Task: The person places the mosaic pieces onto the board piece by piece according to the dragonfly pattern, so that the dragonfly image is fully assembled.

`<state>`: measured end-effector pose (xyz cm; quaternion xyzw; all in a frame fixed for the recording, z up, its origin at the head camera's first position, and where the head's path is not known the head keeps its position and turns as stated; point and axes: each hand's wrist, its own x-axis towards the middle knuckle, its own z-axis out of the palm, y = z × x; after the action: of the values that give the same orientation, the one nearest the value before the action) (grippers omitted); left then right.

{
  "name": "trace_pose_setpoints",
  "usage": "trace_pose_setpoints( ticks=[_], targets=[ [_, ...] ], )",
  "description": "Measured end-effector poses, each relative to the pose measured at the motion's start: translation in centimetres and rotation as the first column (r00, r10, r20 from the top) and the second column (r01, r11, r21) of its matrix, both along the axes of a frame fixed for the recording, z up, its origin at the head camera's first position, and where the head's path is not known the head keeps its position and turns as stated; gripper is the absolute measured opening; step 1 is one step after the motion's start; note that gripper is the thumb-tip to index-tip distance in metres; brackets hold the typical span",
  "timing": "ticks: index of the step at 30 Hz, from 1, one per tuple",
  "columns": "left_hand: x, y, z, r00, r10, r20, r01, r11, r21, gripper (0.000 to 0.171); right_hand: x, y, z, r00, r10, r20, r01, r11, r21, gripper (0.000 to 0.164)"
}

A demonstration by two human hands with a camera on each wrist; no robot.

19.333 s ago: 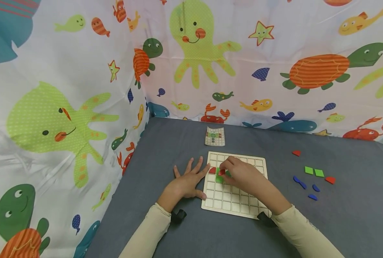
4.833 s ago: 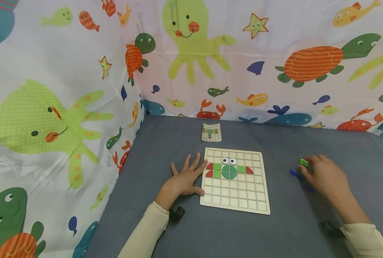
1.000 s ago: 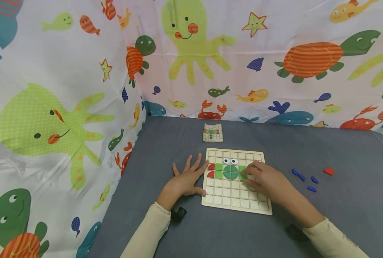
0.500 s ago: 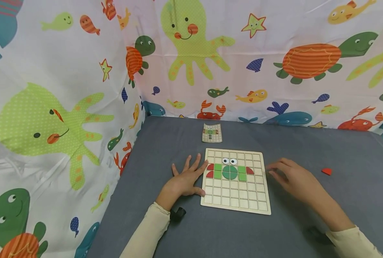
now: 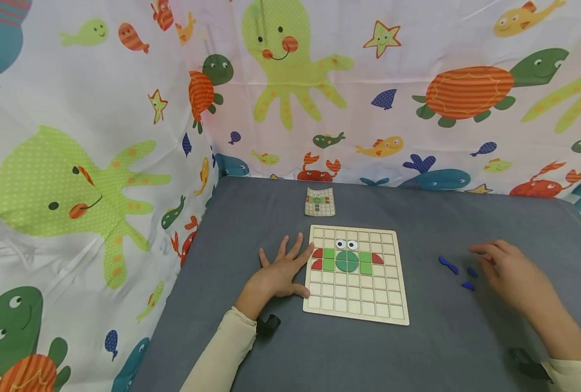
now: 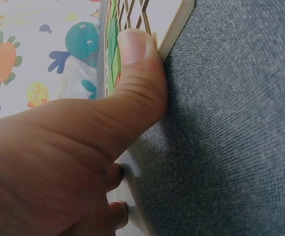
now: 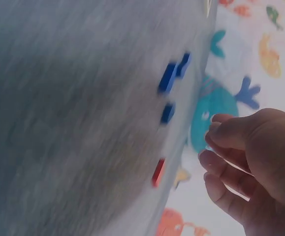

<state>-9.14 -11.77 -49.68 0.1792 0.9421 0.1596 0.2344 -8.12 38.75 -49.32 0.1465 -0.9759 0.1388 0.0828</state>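
My left hand [image 5: 273, 280] lies on the table with fingers spread, its fingertips and thumb at the left edge of a wooden grid board [image 5: 354, 305]. In the left wrist view the thumb [image 6: 137, 73] presses against the board's side. Green squares [image 5: 365, 262], red quarter-round pieces [image 5: 317, 264], a dark green disc [image 5: 346, 261] and two eye pieces [image 5: 346, 244] fill some of its cells. My right hand [image 5: 515, 275] hovers over a loose red piece [image 7: 158, 172], fingers loosely bent and holding nothing. That piece is mostly hidden by the hand in the head view.
Left of the right hand lie a long blue piece [image 5: 449, 265] and two small blue pieces [image 5: 468, 286]. A small pattern card [image 5: 320, 202] sits behind the board. Curtains [image 5: 290, 147] printed with sea animals rise behind and to the left of the table [image 5: 222, 337].
Since the earlier frames, more pieces have come onto the board, lately a green square at the right. My right hand has left the board and moved right to the red piece. The left hand stays put.
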Motion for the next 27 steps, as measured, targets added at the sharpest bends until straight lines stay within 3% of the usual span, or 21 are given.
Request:
trace_pose_setpoints(
  ticks=[9, 17, 27],
  targets=[
    [-0.1, 0.0, -0.1, 1.000, 0.002, 0.005, -0.002, 1.000, -0.002, 0.117, 0.2, 3.1, -1.5, 0.997, -0.075, -0.027, 0.076, 0.996, 0.040, 0.029],
    [-0.2, 0.0, 0.1, 1.000, -0.008, -0.001, 0.008, 1.000, 0.005, 0.117, 0.6, 4.8, -2.5, 0.997, -0.076, -0.030, 0.078, 0.995, 0.057, 0.038],
    [0.0, 0.1, 0.1, 1.000, -0.001, 0.006, 0.001, 1.000, 0.009, 0.117, -0.1, 5.4, -3.1, 0.990, -0.120, 0.069, 0.111, 0.986, 0.123, 0.042]
  ],
)
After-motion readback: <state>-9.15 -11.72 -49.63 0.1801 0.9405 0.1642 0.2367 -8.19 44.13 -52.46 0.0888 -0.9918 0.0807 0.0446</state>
